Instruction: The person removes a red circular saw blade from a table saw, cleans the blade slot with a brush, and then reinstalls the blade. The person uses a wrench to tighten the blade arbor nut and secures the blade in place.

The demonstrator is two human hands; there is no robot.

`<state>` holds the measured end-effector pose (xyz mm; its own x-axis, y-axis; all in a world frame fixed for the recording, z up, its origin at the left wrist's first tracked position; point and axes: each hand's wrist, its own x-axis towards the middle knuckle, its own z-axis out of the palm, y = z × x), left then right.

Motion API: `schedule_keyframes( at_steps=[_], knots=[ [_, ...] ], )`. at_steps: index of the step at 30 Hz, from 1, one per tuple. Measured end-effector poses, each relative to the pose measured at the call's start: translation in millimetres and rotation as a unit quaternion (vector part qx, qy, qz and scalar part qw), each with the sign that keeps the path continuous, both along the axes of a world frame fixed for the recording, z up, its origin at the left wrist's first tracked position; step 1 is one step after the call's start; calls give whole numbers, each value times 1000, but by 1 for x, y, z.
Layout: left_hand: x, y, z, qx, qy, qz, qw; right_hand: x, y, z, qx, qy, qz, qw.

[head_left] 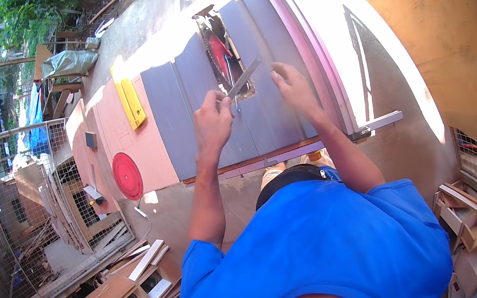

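My left hand [212,122] is closed around one end of a flat grey bar [247,76], which slants up to the right above the table saw's grey top [184,120]. My right hand [298,91] hovers just right of the bar's far end, thumb and fingers a little apart with nothing seen between them. Beneath the bar, a long opening in the saw top shows a red part [218,52] and the edge of a blade. A thin metal rod [237,104] stands at the opening's near end, partly hidden by my left hand.
A red circular saw blade [127,176] and a long yellow tool [129,97] lie on the pinkish board left of the saw top. A rail [277,158] runs along the near edge. Wood offcuts [130,291] are piled at lower left; a large tan panel [437,24] stands right.
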<state>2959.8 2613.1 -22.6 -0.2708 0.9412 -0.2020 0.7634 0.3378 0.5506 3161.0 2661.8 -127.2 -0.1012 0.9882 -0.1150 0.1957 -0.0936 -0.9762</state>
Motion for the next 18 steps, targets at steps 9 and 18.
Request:
schedule_keyframes(
  at_steps=[9, 18],
  knots=[
    [-58, 115, 32, -49, 257, -108, 959, -111, 20, -33, -28, 26, 63, 997],
    [-28, 194, -9, -96, 321, -207, 919, -154, 63, -59, -227, 62, 34, 971]
  ],
)
